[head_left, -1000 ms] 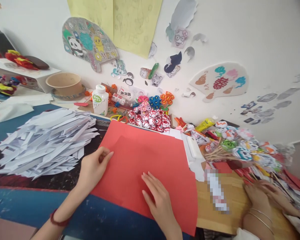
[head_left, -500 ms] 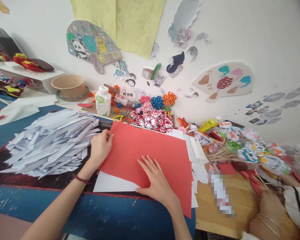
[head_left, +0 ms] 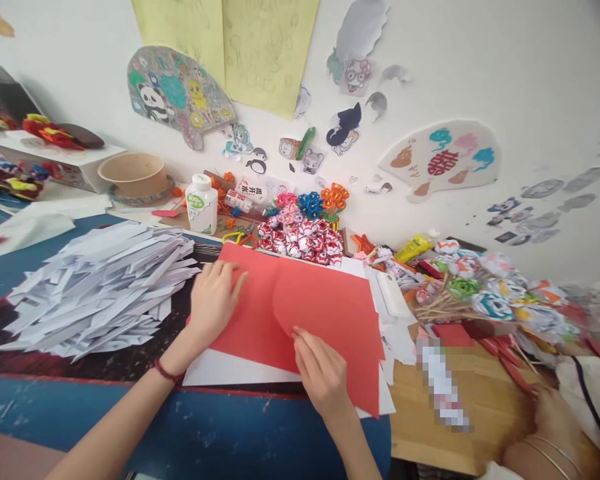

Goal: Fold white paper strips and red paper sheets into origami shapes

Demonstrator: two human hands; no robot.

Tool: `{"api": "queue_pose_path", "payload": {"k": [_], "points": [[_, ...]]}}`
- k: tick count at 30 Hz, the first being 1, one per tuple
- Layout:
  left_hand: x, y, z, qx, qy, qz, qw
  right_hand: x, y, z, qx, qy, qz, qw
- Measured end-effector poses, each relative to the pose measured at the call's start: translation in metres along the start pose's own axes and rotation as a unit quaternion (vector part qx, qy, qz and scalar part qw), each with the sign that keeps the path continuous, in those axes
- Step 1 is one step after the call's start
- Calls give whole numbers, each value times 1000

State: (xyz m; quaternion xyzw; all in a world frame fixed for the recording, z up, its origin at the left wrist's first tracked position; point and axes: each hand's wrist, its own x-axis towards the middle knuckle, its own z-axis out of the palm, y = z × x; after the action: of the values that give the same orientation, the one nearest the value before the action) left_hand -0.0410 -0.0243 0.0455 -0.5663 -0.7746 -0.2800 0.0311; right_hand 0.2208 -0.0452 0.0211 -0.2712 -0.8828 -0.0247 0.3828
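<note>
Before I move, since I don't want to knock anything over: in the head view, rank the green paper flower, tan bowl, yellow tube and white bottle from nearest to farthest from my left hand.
From your left hand:
1. White bottle, just beyond it
2. Tan bowl, back left
3. Yellow tube, off to the right
4. Green paper flower, farther right

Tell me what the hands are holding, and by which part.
The right hand pinches the red paper at a curled edge near its middle. The left hand lies on its left part; any grip there can't be told.
</note>
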Motion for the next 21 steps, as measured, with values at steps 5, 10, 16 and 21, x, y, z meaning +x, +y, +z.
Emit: {"api": "queue_pose_path", "payload": {"k": [5, 10, 16, 21], "points": [[5, 7, 12, -224, -195, -32, 954, 2, -4, 11, -39, -56, -161, 985], [11, -6, 27, -195, -166, -40, 966, -2, -4, 23, -19, -107, -105, 989], [22, -2, 19, -51, -113, 5, 992, 0, 2, 21, 8, -150, 80, 986], [2, 12, 22, -22, -107, 257, 960, 0, 5, 25, 90, -146, 154, 973]]}}
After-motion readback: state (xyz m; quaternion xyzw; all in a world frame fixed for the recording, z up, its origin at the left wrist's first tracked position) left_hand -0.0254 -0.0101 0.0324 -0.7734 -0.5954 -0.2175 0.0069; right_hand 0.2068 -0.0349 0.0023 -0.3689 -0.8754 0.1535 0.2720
